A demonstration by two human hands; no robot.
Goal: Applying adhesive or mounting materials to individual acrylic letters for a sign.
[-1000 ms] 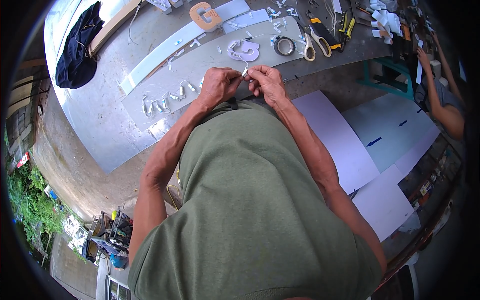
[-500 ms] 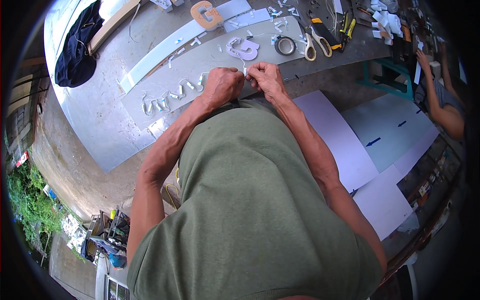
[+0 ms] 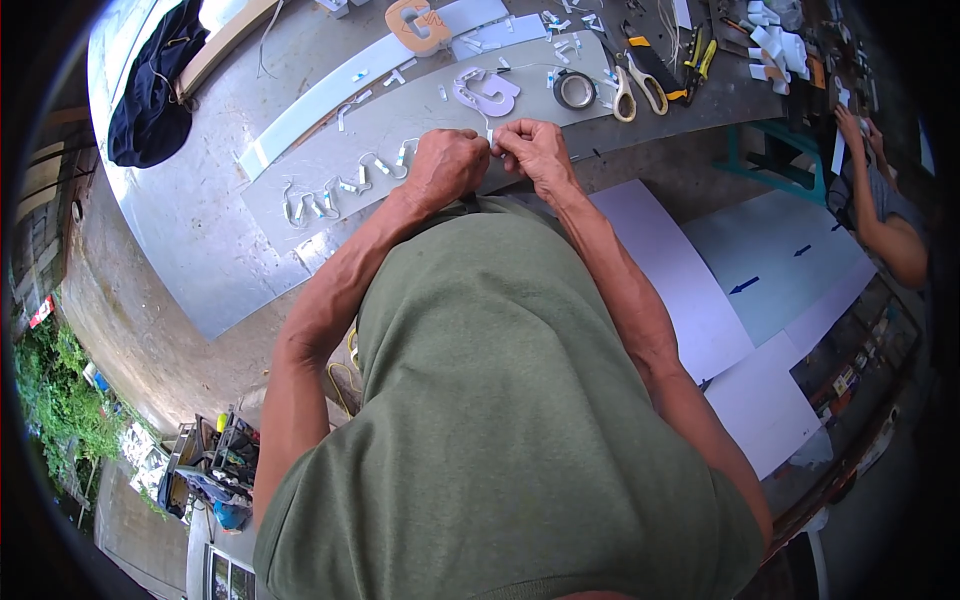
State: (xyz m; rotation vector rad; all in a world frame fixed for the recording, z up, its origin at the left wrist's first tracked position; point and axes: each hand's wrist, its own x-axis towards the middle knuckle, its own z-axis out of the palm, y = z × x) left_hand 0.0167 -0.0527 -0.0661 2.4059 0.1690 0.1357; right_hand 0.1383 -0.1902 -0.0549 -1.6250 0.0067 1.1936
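Observation:
My left hand (image 3: 449, 166) is closed, knuckles up, at the table's near edge. Close beside it, my right hand (image 3: 537, 155) pinches a small white LED module (image 3: 491, 138) on a wire. From my left hand a string of wired LED modules (image 3: 362, 174) zigzags leftward over a grey sheet (image 3: 275, 215). What the left fingers grip is mostly hidden; the string runs up to them. Just beyond my hands lies a pale lilac curved letter piece (image 3: 494, 103), with modules on its left part and a wire leading down toward my fingers.
Black tape (image 3: 574, 90), scissors (image 3: 648, 88) and pliers (image 3: 707, 58) lie to the right. An orange-faced letter (image 3: 420, 37) sits on a long white strip (image 3: 330, 103). Dark cloth (image 3: 150, 110) is at far left. Another person's arm (image 3: 870, 205) is at far right, near white panels (image 3: 680, 270).
My right fingers have shifted slightly around the module. Both hands stay close together in nearly the same place, and the view has moved a little.

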